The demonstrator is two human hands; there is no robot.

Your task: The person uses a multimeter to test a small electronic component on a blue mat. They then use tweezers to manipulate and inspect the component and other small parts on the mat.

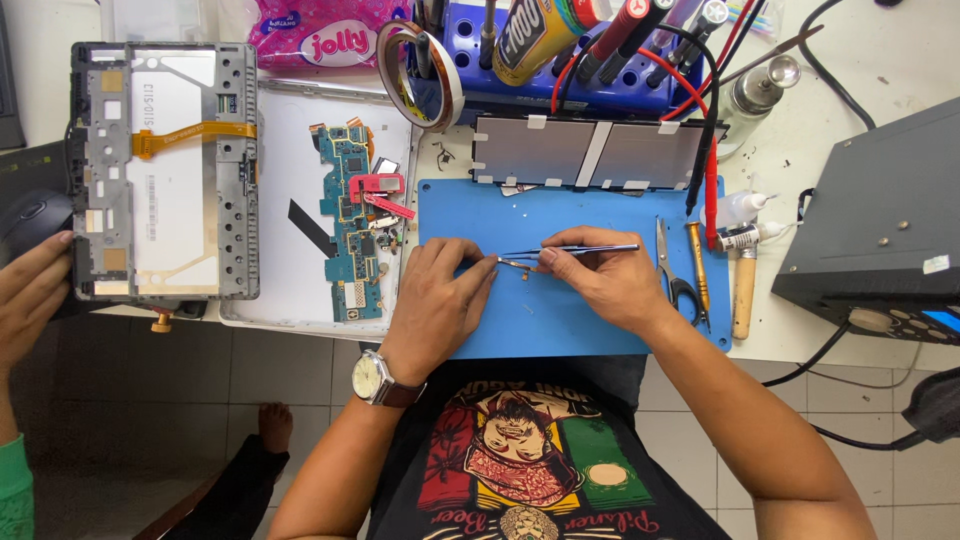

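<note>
Head view: right hand (605, 280) pinched on tweezers (575, 250)

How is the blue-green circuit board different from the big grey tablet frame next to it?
The circuit board is narrow, blue-green and packed with tiny parts; the tablet frame is wide, grey and mostly a plain pale panel. The board carries a red piece; the frame has an orange ribbon cable across it. Another person's hand is beside the frame, while none is near the board. Both lie flat.
</note>
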